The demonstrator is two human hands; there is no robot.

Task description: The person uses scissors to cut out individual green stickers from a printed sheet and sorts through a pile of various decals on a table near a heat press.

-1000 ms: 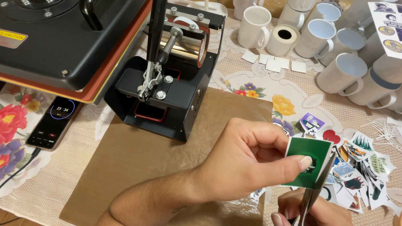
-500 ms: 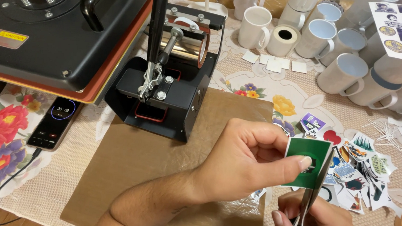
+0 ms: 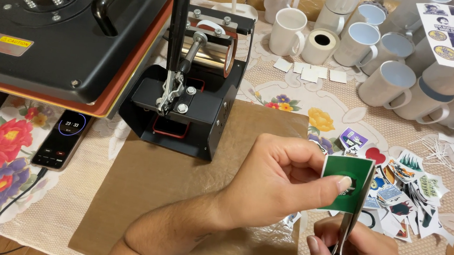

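My left hand (image 3: 282, 182) pinches a green printed paper cutout (image 3: 349, 181) between thumb and fingers, holding it upright above the table's right side. My right hand (image 3: 359, 254) at the bottom edge grips black-handled scissors (image 3: 349, 226), whose blades run up along the cutout's right edge. Below and to the right of both hands lies a pile of several cut picture stickers (image 3: 401, 190).
A black mug heat press (image 3: 189, 95) stands on a brown sheet (image 3: 164, 192). A large flat heat press (image 3: 63, 31) is at upper left, a phone (image 3: 61, 138) beneath it. White mugs (image 3: 386, 59) crowd the back right. Paper trimmings (image 3: 438, 150) lie beside the stickers.
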